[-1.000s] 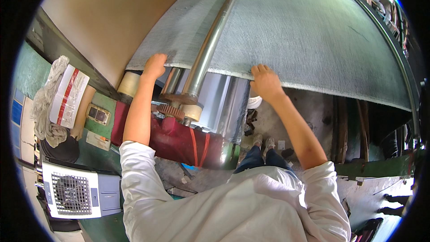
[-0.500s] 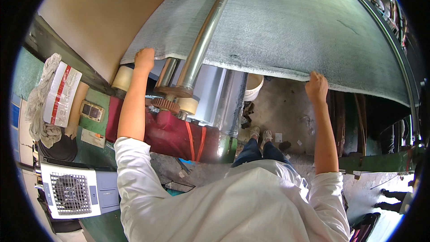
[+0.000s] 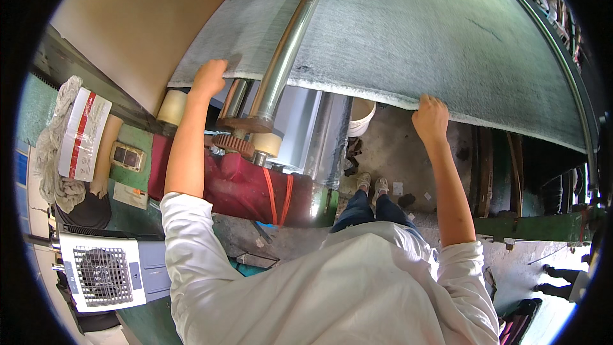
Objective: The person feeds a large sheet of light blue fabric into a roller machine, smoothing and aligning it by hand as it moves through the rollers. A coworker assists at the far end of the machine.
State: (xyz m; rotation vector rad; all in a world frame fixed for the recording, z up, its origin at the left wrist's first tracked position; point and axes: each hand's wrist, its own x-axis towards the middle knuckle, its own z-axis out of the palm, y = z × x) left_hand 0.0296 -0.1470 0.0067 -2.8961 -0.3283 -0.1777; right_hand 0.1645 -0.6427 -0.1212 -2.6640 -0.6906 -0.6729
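A wide sheet of grey-green fuzzy fabric (image 3: 396, 32) spreads across the far part of the view, its pale edge turned toward me. My left hand (image 3: 209, 78) is closed on that edge near its left end, beside a steel roller (image 3: 287, 51). Farther right, my right hand (image 3: 431, 117) grips the same edge with curled fingers. Both arms reach forward, well apart. The roller passes over the fabric between my hands, with a rusty gear (image 3: 233, 145) below its near end.
A dark red machine cover (image 3: 252, 191) with orange straps lies below the gear. A white bucket (image 3: 362, 118) stands on the floor. At left are a white package (image 3: 85, 134), a grey rope bundle (image 3: 51, 147) and a fan unit (image 3: 102, 275). A metal rail (image 3: 554, 45) curves along the right.
My right hand has shifted left along the fabric edge. My left hand has moved slightly up and right, still on the fabric.
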